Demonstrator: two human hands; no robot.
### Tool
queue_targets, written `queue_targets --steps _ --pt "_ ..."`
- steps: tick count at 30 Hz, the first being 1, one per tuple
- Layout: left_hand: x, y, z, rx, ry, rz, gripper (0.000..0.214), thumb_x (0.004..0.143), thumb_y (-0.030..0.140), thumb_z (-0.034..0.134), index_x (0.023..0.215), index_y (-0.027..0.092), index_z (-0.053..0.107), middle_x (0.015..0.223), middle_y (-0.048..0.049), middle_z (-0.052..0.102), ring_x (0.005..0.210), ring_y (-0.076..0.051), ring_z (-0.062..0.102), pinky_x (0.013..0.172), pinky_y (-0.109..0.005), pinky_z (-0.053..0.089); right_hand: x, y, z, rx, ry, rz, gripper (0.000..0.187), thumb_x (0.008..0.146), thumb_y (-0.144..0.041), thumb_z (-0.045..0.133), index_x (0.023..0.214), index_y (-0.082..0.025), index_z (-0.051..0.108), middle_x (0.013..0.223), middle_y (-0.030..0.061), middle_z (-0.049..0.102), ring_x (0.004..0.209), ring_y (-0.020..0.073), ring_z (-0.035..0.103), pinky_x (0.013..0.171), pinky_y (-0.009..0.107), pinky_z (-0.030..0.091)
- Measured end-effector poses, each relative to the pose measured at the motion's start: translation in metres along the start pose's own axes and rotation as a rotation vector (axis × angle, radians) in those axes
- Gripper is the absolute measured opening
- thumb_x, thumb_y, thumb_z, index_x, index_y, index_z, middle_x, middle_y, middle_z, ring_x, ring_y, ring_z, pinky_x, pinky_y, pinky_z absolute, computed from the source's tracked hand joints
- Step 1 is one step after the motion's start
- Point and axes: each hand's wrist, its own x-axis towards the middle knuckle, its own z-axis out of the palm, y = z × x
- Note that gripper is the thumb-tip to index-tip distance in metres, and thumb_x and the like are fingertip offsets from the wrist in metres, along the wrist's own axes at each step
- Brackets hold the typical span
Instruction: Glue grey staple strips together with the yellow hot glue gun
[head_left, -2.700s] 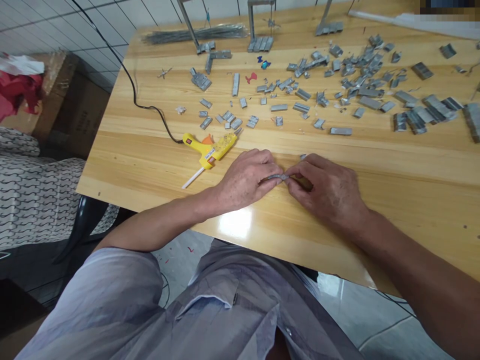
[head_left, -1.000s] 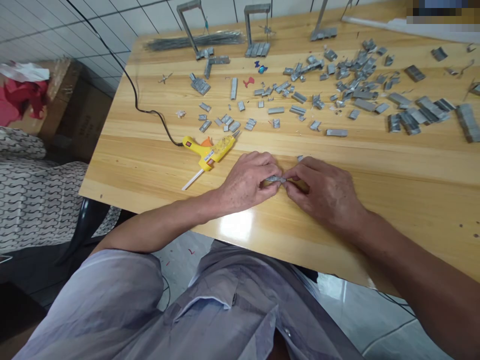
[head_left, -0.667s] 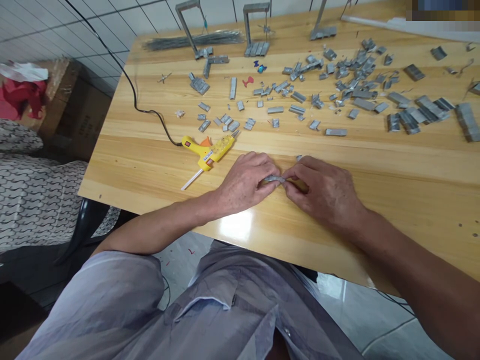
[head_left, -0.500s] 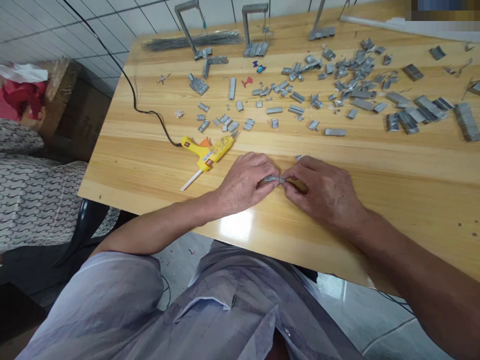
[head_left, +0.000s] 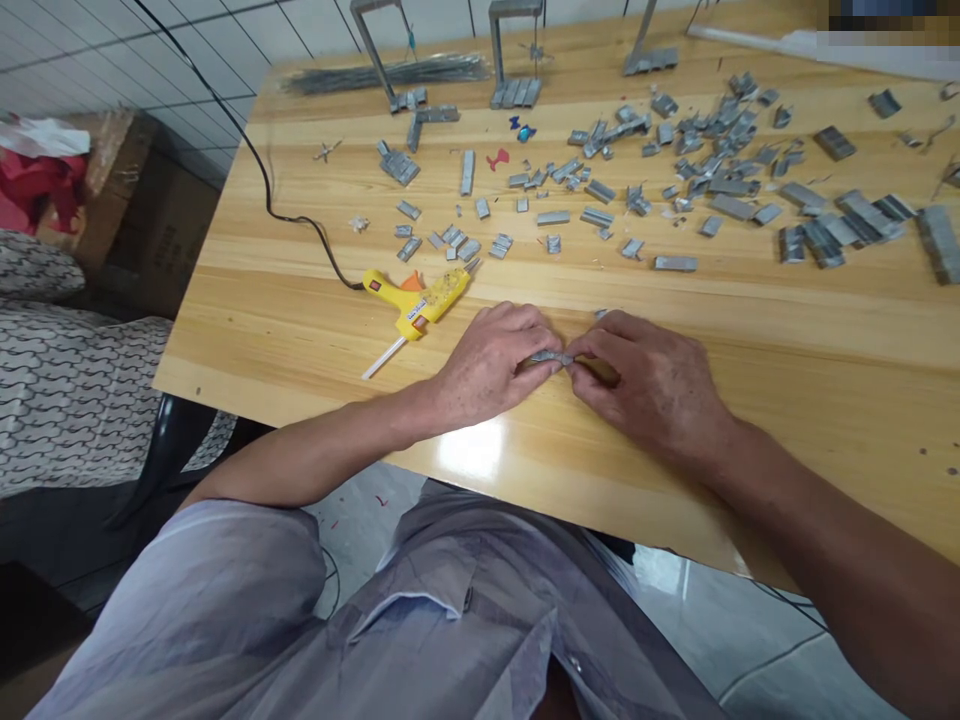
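— Can you read anything from here?
— There's a small label on the yellow glue gun (head_left: 421,299), but its print is too tiny to make out.
— Anything else?
— No, nothing legible anywhere.

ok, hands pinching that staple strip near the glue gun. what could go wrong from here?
1. The staple strip is small and pinched only at its ends by left hand and right hand; it could snap apart or prick a fingertip.
2. The glue gun lies close beside the left hand with its cord attached; if hot, a burn is possible.
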Motion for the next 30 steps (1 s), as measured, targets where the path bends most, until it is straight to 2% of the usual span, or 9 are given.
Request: queue_targets --steps 15,17,21,25,30 --pt "-0.001 -0.0023 0.0016 0.015 0.018 0.026 0.014 0.104 0.029 0.064 0.102 0.019 0.074 0.104 -0.0048 0.074 0.098 -0.02 0.067 0.09 -0.038 0.046 0.0011 0.0007 0.0005 0.013 0.002 -0.029 0.016 0.095 -0.023 0.059 0.094 -0.022 0.075 0.089 0.0046 0.075 0.078 0.0186 0.07 0.061 0.03 0.039" --pt "-0.002 -0.0039 0.0031 0.023 0.042 0.027 0.018 0.104 0.032 0.066 0.112 0.018 0.072 0.104 -0.0059 0.074 0.098 -0.021 0.067 0.09 -0.038 0.047 0.0001 0.0006 0.0009 0.002 0.008 -0.028 0.015 0.095 -0.024 0.06 0.095 -0.021 0.075 0.089 0.0052 0.075 0.077 0.019 0.069 0.061 0.03 0.039" --pt "-0.005 -0.0064 0.0034 0.009 0.08 0.009 0.047 0.101 0.044 0.071 0.137 0.015 0.061 0.103 -0.0059 0.074 0.097 -0.022 0.067 0.092 -0.038 0.05 -0.0015 0.0001 0.0008 -0.006 -0.002 -0.014 0.014 0.095 -0.023 0.059 0.096 -0.022 0.074 0.09 0.0052 0.074 0.077 0.0194 0.068 0.062 0.03 0.041" --pt "-0.0069 -0.0065 -0.0015 -0.016 0.062 0.002 0.039 0.099 0.043 0.074 0.126 0.017 0.064 0.108 -0.0076 0.073 0.103 -0.023 0.066 0.094 -0.038 0.051 -0.0023 0.0003 -0.0007 0.019 -0.002 -0.014 0.015 0.096 -0.022 0.059 0.099 -0.022 0.073 0.091 0.0061 0.073 0.079 0.0197 0.068 0.065 0.03 0.043" --pt "-0.0054 -0.0036 -0.0041 -0.029 0.06 0.038 0.018 0.099 0.031 0.073 0.111 0.018 0.068 0.105 -0.0067 0.071 0.102 -0.022 0.065 0.093 -0.037 0.05 -0.0032 0.0006 -0.0011 0.048 0.01 -0.018 0.016 0.095 -0.023 0.06 0.104 -0.02 0.073 0.093 0.0067 0.073 0.081 0.0202 0.069 0.066 0.031 0.046"
